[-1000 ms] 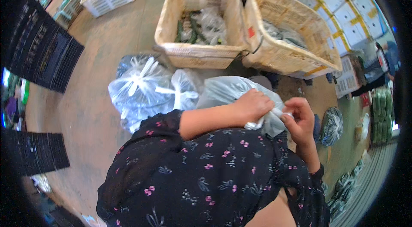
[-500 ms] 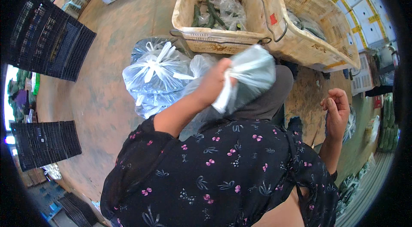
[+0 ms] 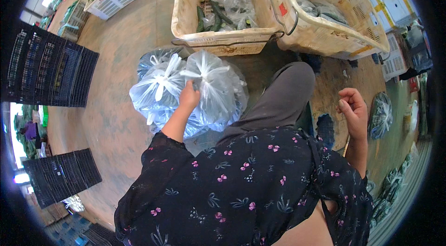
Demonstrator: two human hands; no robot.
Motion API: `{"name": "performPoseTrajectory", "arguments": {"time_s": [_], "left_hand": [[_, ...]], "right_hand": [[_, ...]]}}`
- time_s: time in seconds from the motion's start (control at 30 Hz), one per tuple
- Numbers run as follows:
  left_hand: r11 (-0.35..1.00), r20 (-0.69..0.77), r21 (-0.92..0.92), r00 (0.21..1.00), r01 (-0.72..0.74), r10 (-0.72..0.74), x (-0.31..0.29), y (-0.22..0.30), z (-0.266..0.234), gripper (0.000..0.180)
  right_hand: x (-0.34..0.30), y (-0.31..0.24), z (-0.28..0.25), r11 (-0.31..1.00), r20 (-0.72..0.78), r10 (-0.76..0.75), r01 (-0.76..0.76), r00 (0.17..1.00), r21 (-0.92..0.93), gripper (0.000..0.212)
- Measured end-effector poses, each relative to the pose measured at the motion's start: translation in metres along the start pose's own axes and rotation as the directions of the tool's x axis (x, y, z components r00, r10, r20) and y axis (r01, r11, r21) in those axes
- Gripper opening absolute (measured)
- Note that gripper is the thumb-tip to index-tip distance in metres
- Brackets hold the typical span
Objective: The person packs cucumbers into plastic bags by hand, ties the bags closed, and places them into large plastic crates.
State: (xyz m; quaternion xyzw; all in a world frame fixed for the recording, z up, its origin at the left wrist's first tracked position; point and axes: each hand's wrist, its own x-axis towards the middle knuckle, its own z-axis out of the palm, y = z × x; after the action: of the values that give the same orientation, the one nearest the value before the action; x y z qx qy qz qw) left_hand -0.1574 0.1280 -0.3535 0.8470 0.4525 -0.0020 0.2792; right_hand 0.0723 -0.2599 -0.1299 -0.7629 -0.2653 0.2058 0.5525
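Note:
My left hand (image 3: 188, 96) is closed at the gathered neck of a clear tied plastic bag (image 3: 214, 89), which rests on top of a pile of similar bags. Its contents are blurred by the plastic. Beside it, to the left, another knotted bag (image 3: 155, 83) with white twisted ends lies on the same pile. Over on the right, my right hand (image 3: 353, 110) is held up in the air, fingers curled in toward the thumb, with nothing visible in it.
Ahead stands a dirty cream crate (image 3: 223, 49) holding cucumbers (image 3: 217, 12) and plastic bags. A second cream crate (image 3: 325, 41) with bagged produce adjoins it. Black crates (image 3: 51, 64) are stacked at the left. A filled bag (image 3: 382, 115) lies on the floor at the right.
My left hand has brought the bag leftward from above my knee and set it on the pile. My right hand stays raised and curled. The view has shifted slightly.

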Motion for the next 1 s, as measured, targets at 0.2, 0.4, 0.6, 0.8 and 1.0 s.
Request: {"name": "performPoseTrajectory", "arguments": {"time_s": [0.2,0.4,0.6,0.8,1.0], "left_hand": [[0.997,-0.081,-0.042,0.995,-0.069,0.066,0.011,0.036,-0.035,0.04],[0.84,-0.227,-0.205,0.859,-0.503,0.459,0.044,0.156,-0.055,0.029],[0.535,-0.203,-0.217,0.574,-0.817,0.794,0.064,0.312,-0.067,0.026],[0.336,0.044,-0.16,0.333,-0.928,0.942,0.107,0.436,-0.041,0.023],[0.45,0.497,-0.021,0.381,-0.893,0.779,0.186,0.514,0.044,0.028]], "right_hand": [[-0.007,0.019,-0.006,0.987,-0.01,0.139,-0.139,0.99,-0.079,0.018],[-0.019,0.054,-0.007,0.967,-0.019,0.251,-0.252,0.968,-0.032,0.019],[-0.035,0.082,-0.019,0.914,0.052,0.384,-0.372,0.922,-0.163,0.024],[-0.046,0.118,-0.029,0.875,0.067,0.479,-0.471,0.875,-0.113,0.025],[-0.047,0.164,-0.033,0.856,0.125,0.514,-0.5,0.849,-0.128,0.029]]}}
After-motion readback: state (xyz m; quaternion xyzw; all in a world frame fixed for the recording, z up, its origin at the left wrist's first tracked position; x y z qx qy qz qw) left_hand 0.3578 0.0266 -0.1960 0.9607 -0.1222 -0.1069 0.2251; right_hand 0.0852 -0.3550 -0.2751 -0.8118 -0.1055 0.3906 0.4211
